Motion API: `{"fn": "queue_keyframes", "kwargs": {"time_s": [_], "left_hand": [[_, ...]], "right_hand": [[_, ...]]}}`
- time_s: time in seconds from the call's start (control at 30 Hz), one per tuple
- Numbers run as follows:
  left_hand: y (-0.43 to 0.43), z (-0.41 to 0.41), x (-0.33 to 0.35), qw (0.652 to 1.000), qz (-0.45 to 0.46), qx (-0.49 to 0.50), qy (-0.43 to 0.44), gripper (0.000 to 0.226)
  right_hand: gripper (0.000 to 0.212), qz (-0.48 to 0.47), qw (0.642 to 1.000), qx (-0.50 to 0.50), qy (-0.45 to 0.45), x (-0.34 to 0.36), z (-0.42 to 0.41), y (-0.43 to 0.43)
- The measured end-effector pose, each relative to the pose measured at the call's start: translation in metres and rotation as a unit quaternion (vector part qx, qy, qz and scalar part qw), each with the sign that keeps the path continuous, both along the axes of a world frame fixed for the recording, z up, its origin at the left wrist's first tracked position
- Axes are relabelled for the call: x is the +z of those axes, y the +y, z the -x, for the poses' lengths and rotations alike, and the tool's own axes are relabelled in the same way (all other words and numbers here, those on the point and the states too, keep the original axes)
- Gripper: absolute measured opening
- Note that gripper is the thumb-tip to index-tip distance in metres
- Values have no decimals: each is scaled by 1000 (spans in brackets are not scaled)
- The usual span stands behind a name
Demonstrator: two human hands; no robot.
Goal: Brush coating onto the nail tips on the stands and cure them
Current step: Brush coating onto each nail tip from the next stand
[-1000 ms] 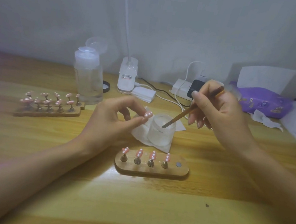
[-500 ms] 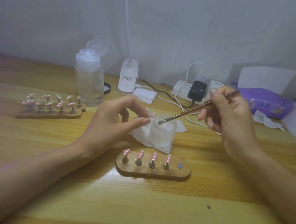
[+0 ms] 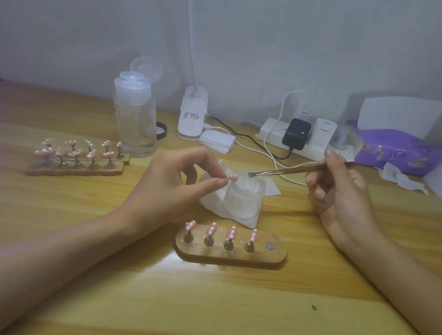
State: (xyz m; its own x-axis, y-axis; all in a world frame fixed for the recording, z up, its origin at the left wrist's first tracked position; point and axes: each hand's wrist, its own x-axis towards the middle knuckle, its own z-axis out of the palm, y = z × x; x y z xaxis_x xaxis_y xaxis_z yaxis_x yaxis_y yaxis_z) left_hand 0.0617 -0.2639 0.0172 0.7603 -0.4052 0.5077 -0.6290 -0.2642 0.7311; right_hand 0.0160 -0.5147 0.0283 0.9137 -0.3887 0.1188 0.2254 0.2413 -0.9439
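Head view:
- Left hand: thumb and forefinger pinch one pink nail tip, held above left rim of frosted jar.
- Right hand: fingers curled round brush. Long axis runs from hand leftward and slightly down, bristle end over jar mouth.
- Key relation: bristle end just right of held nail tip, near, not touching. Likely next: short leftward reach.
- Near wooden stand: four tips upright, fifth spot bare.
- Far stands: well left, full.
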Motion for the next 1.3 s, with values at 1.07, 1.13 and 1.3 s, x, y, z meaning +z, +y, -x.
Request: {"fn": "queue_keyframes", "kwargs": {"time_s": [1.07, 1.13, 1.3], "left_hand": [[1, -1, -1, 999, -4, -29, -12, 8], [1, -1, 0, 999, -6, -28, -14, 8], [1, 2, 1, 999, -16, -15, -31, 9]], "right_hand": [[29, 58, 997, 37, -22, 1, 1, 4], [29, 56, 997, 46, -35, 1, 2, 4], [25, 86, 994, 52, -32, 0, 2, 6]]}}
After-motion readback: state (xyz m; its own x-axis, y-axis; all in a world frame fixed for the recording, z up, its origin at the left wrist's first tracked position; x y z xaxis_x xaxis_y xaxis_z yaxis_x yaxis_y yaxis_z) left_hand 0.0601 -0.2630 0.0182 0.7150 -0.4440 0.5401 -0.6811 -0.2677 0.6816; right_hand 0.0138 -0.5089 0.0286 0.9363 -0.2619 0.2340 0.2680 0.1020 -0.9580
